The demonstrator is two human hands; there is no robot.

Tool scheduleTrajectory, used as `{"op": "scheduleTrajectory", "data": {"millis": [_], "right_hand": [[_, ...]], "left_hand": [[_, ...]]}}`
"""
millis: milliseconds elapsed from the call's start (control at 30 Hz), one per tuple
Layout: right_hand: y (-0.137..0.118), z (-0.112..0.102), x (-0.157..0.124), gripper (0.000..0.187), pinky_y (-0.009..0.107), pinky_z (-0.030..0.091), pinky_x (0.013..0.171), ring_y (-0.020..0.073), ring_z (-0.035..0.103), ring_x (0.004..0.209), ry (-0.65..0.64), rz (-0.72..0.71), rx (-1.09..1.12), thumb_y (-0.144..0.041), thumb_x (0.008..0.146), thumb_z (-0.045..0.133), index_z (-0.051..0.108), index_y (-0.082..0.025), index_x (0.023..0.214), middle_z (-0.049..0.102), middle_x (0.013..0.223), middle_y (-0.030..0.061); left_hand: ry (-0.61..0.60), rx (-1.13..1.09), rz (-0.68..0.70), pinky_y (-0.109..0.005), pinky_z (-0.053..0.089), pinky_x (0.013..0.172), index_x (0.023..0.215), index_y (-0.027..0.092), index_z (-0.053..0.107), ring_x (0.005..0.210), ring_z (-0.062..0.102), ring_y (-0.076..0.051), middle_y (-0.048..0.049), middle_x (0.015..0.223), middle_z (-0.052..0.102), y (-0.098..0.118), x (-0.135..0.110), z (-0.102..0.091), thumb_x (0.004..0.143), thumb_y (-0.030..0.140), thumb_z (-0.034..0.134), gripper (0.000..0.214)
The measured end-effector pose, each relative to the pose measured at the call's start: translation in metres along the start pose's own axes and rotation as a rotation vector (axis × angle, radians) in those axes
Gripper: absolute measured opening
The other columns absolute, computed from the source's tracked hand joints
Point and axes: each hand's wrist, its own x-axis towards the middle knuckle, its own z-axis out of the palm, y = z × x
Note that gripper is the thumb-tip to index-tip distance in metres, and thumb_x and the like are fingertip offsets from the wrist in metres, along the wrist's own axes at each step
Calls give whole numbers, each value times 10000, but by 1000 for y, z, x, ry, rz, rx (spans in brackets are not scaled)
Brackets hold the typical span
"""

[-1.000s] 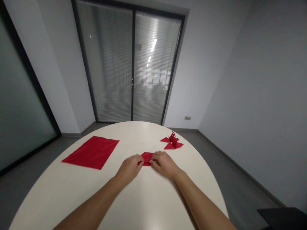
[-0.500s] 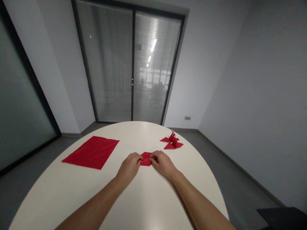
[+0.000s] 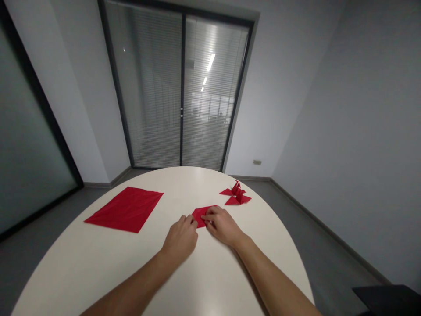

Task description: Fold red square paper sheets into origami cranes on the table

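Note:
A small piece of folded red paper (image 3: 200,216) lies on the white table between my two hands, partly covered by them. My left hand (image 3: 181,237) is closed at its near left corner, the fingertips curled and partly hidden behind the knuckles. With thumb and fingers drawn together, my right hand (image 3: 222,224) grips the paper's right side. Behind and to the right, two red folded paper cranes (image 3: 237,195) sit close together. Over on the left, a larger square sheet of red paper (image 3: 126,210) lies flat with faint creases.
The round white table (image 3: 184,184) curves away at the far side and at both sides. A dark object (image 3: 388,296) shows beyond its edge at the lower right. Past the table stand a glass partition with blinds (image 3: 158,96) and a pale wall (image 3: 289,87).
My left hand has shifted slightly right and nearer to me, its fingers more curled. The folded paper has turned, its upper edge now slanting up toward my right hand, which has barely moved.

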Motion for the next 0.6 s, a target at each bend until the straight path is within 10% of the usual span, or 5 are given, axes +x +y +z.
{"op": "scheduleTrajectory", "data": {"millis": [267, 600], "right_hand": [[4, -1, -6, 358, 446, 408, 1019, 290, 522, 1200, -43, -13, 18, -348, 997, 500, 668, -238, 1293, 588, 1350, 124], [10, 0, -7, 667, 609, 210, 1173, 402, 317, 1450, -198, 30, 117, -510, 895, 620, 461, -295, 1506, 397, 1589, 107]], "left_hand": [[77, -253, 280, -376, 487, 980, 934, 191, 720, 1009, 624, -233, -71, 1001, 726, -8, 3, 6, 882, 48, 466, 296], [100, -535, 204, -361, 413, 1140, 1253, 191, 630, 1284, 565, -184, -68, 1382, 626, -39, 11, 22, 859, 12, 417, 482]]}}
